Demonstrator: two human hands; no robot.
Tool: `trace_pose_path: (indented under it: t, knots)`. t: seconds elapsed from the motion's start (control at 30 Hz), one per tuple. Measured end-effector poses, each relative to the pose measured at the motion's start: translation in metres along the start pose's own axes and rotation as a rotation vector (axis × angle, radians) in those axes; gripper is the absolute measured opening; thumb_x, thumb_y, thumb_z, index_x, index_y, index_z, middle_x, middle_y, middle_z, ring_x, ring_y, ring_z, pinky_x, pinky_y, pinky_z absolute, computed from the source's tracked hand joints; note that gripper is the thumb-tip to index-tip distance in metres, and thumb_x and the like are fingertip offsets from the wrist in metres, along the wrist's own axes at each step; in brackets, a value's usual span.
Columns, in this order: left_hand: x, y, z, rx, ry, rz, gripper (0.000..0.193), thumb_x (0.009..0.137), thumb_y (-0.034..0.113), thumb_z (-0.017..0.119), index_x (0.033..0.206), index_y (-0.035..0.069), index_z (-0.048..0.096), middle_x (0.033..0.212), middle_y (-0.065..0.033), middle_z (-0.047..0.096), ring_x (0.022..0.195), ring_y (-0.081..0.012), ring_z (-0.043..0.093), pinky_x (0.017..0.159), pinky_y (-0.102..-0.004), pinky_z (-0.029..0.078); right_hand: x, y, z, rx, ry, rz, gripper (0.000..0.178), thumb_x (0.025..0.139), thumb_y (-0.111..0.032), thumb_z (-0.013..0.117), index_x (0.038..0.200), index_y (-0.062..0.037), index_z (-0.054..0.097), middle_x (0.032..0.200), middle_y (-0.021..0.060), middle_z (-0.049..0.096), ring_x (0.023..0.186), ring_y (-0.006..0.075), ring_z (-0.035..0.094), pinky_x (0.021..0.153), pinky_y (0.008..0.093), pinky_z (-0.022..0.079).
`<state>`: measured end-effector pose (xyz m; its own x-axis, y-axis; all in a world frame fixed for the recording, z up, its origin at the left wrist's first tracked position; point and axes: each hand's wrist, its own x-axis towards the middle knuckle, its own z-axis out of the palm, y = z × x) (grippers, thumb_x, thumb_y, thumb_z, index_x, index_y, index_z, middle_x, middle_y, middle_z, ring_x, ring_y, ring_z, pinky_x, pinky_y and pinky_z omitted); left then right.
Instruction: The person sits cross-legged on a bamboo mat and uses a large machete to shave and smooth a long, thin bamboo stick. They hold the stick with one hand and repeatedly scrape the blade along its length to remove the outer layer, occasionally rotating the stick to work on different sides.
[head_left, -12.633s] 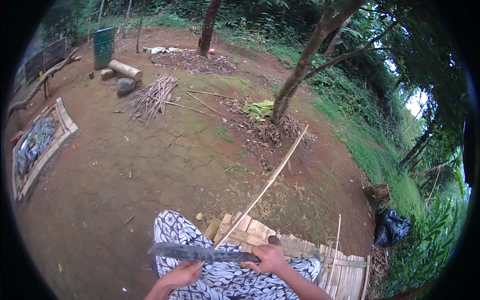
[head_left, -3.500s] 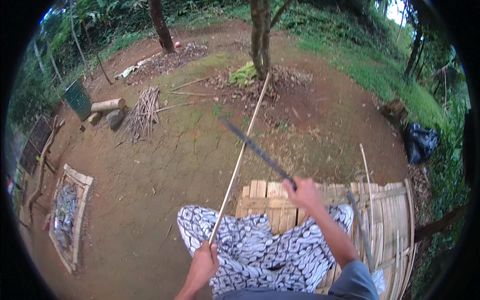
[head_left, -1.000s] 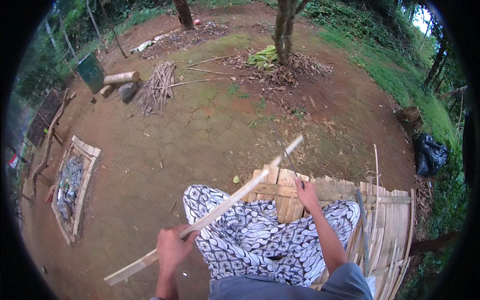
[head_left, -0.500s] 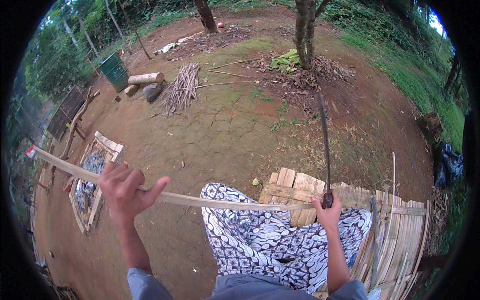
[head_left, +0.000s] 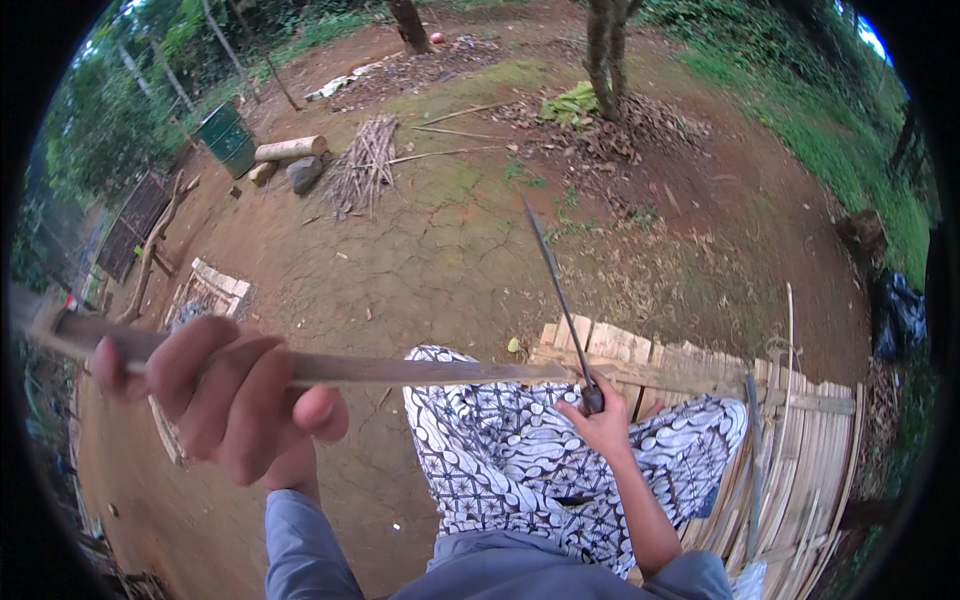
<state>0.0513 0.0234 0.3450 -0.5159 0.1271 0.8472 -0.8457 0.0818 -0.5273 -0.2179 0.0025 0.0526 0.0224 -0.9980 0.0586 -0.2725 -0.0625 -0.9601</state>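
My left hand [head_left: 225,395], raised close to the camera, wraps its fingers round a long flat bamboo strip [head_left: 440,373]. The strip runs across in front of me, its left end large and blurred. At its right end the strip meets the machete [head_left: 556,280] near the handle. My right hand [head_left: 603,420] grips the dark machete handle, and the long thin blade points away and a little left. Below both lies the black-and-white patterned cloth [head_left: 520,450] over my crossed legs.
I sit on a slatted bamboo platform [head_left: 800,440], with loose strips on it. Out on the bare earth are a stick pile [head_left: 362,165], a cut log [head_left: 290,148], a green drum [head_left: 227,140] and a wood-framed pit [head_left: 222,283]. A tree [head_left: 603,60] stands ahead.
My left hand has come up toward the camera with the strip and turned over. The machete blade has swung left, and my right hand has shifted left.
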Motion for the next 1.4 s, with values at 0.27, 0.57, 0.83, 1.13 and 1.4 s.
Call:
trace_pose_path:
  t: [0.27, 0.57, 0.83, 1.13, 1.4]
  knots:
    - [-0.026, -0.006, 0.012, -0.159, 0.223, -0.296, 0.04, 0.094, 0.035, 0.05, 0.118, 0.003, 0.042, 0.116, -0.0139, 0.039, 0.114, -0.0281, 0.045, 0.104, -0.0504, 0.039, 0.024, 0.0, 0.021, 0.166, 0.126, -0.052, 0.018, 0.083, -0.011, 0.068, 0.098, -0.0041, 0.06, 0.053, -0.005, 0.035, 0.049, 0.0036, 0.031, 0.045, 0.0241, 0.024]
    - [-0.021, 0.069, 0.034, -1.557, 0.252, -1.3, 0.049, 0.094, 0.055, 0.04, 0.076, 0.01, 0.048, 0.049, 0.0024, 0.035, 0.038, -0.0053, 0.036, 0.035, -0.0215, 0.036, 0.032, 0.012, 0.022, 0.306, 0.263, 0.001, 0.018, 0.083, -0.009, 0.068, 0.098, -0.0029, 0.06, 0.056, -0.007, 0.037, 0.05, 0.002, 0.032, 0.046, 0.0214, 0.026]
    - [0.005, 0.058, 0.039, -1.352, 0.367, -1.215, 0.05, 0.097, 0.053, 0.031, 0.074, 0.01, 0.042, 0.048, 0.002, 0.032, 0.031, -0.0047, 0.027, 0.027, -0.0175, 0.026, 0.01, 0.001, 0.009, 0.136, 0.095, 0.057, 0.033, 0.086, -0.016, 0.065, 0.116, -0.0029, 0.057, 0.054, -0.0051, 0.039, 0.048, 0.0036, 0.034, 0.045, 0.0228, 0.026]
    - [0.011, 0.06, 0.054, -1.321, 0.295, -1.196, 0.053, 0.093, 0.058, 0.038, 0.078, 0.008, 0.046, 0.048, 0.0015, 0.032, 0.031, -0.0056, 0.026, 0.027, -0.0172, 0.027, -0.037, -0.003, 0.003, 0.205, -0.105, 0.131, 0.025, 0.091, -0.025, 0.059, 0.091, 0.0005, 0.058, 0.054, 0.008, 0.053, 0.046, 0.0188, 0.053, 0.048, 0.0315, 0.04]
    - [0.005, 0.066, 0.057, -1.506, 0.298, -1.157, 0.055, 0.086, 0.062, 0.048, 0.078, 0.007, 0.047, 0.05, 0.001, 0.034, 0.034, -0.0058, 0.03, 0.029, -0.0169, 0.029, -0.041, -0.051, 0.002, 0.264, -0.244, -0.058, 0.026, 0.09, -0.023, 0.059, 0.1, 0.0001, 0.053, 0.052, 0.0122, 0.052, 0.047, 0.0298, 0.056, 0.048, 0.0383, 0.042]
